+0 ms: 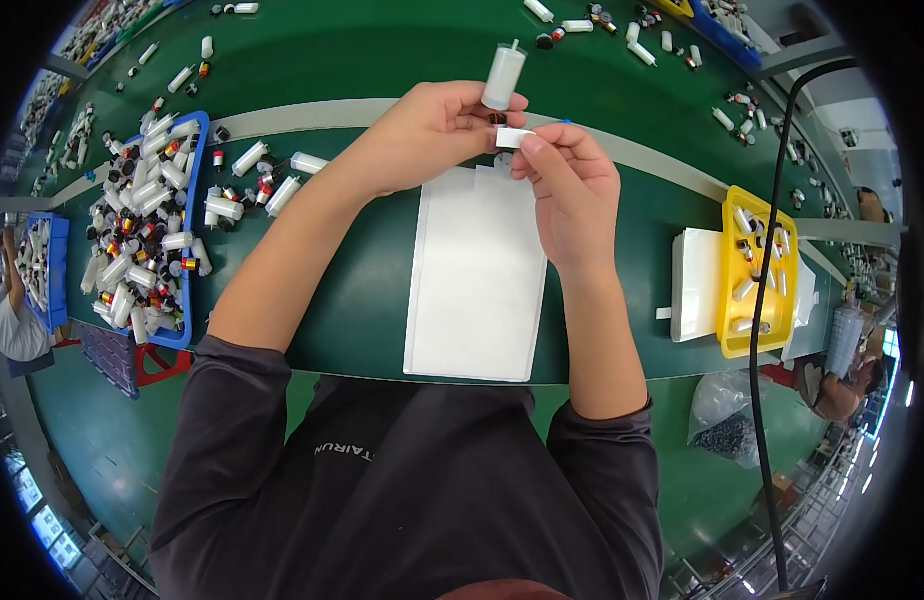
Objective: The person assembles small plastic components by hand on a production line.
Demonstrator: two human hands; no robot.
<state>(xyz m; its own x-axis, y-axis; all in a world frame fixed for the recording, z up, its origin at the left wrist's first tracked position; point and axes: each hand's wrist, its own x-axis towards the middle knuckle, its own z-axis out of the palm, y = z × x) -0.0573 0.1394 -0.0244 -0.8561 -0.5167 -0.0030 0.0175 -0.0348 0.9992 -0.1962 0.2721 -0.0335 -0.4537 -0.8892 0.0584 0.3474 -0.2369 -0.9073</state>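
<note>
My left hand (pixel 444 132) is closed round the lower end of a white, syringe-like cylinder (pixel 504 78) with a narrow tip pointing up. A dark part shows beneath the cylinder, between the fingers. Close beside it, my right hand (pixel 572 190) pinches a small white label (pixel 513 138) between thumb and forefinger. The label's left end reaches the left fingertips; whether it touches the cylinder I cannot tell. Under both hands lies a white sheet or stack of sheets (pixel 475 290) on the green table (pixel 367 290).
Left, a blue tray (pixel 194 180) is heaped with similar cylinders, and loose cylinders (pixel 250 158) lie beside it. To the right, a yellow tray (pixel 727 300) holds several pieces next to white sheets (pixel 694 275). A black cable (pixel 767 230) hangs nearby. More parts lie across the far green surface (pixel 362 60).
</note>
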